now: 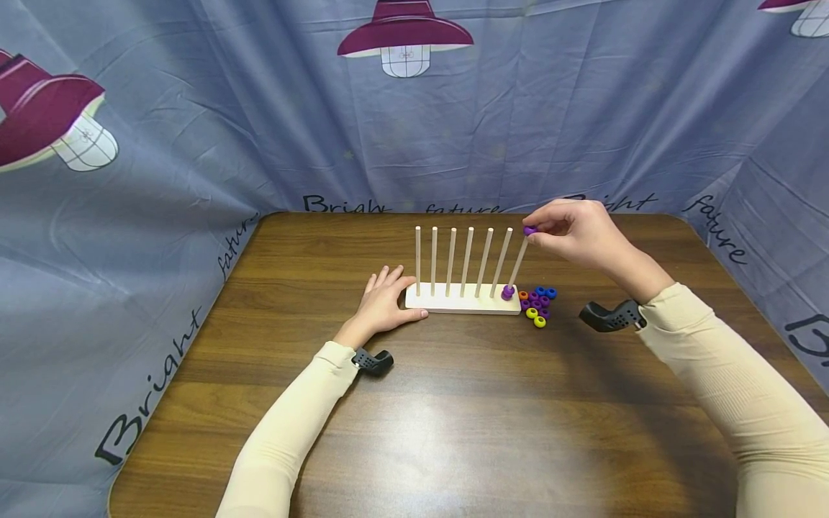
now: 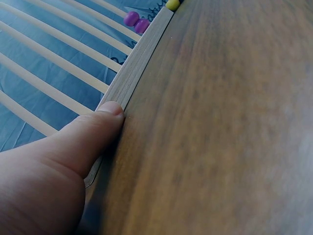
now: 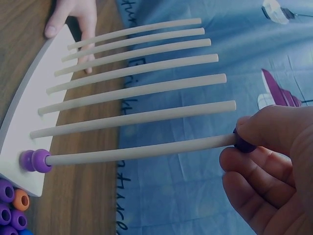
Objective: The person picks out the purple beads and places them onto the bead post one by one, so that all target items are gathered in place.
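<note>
A pale wooden peg rack (image 1: 463,303) with a row of several upright pegs stands on the table. My left hand (image 1: 381,306) grips the left end of its base, thumb along the front edge and fingers behind. At the top of the rightmost peg, my right hand (image 1: 576,226) pinches a dark purple bead (image 3: 243,142) between thumb and index finger, the bead right at the peg's tip. Two purple beads (image 3: 36,161) sit stacked at the bottom of that same peg. The other pegs are bare.
Loose beads lie beside the rack's right end: several purple beads (image 1: 544,301), an orange bead (image 1: 523,296), blue beads (image 1: 550,293) and yellow beads (image 1: 540,322). The brown wooden table (image 1: 414,403) backs onto a blue printed curtain (image 1: 272,108).
</note>
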A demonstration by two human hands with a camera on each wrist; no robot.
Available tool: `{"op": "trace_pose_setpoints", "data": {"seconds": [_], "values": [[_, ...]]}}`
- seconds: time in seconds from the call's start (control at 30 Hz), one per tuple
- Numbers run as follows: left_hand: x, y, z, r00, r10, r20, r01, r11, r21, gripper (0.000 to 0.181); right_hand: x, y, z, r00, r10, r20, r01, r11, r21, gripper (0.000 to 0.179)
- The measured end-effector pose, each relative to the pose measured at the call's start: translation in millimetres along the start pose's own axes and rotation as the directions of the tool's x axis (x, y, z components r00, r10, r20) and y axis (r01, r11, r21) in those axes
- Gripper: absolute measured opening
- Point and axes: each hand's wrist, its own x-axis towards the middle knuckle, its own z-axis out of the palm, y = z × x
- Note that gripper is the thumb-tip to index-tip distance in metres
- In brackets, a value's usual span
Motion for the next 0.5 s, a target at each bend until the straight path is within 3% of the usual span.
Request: {"op": "trace_pose_setpoints", "data": {"seconds": [0.5], "values": [[0.2,0.0,-0.6,1.000,-0.006,0.006,0.006,1.000,0.001,0.081,-0.3,0.0,-2.1,0.999,0.052,0.016,-0.052,0.999,0.004,0.018]]}}
